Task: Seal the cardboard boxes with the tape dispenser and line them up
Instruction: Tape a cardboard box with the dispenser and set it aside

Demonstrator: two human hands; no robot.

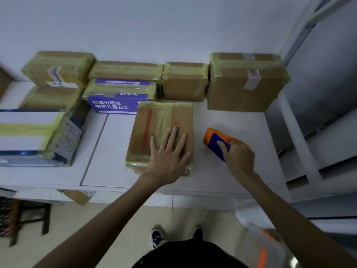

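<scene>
Brown taped box (164,122) at frame centre, left hand (168,161) flat on it, fingers straight; right hand (238,157) fingers curled round orange-blue tape dispenser (216,142) on desk (222,117).

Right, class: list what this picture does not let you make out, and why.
Head view:
Tape dispenser: its roll, hidden by the right hand gripping it.
Flat box: its near top, covered by the left hand.
Large box: cut off by the left edge.
Its side label: print too small.
</scene>
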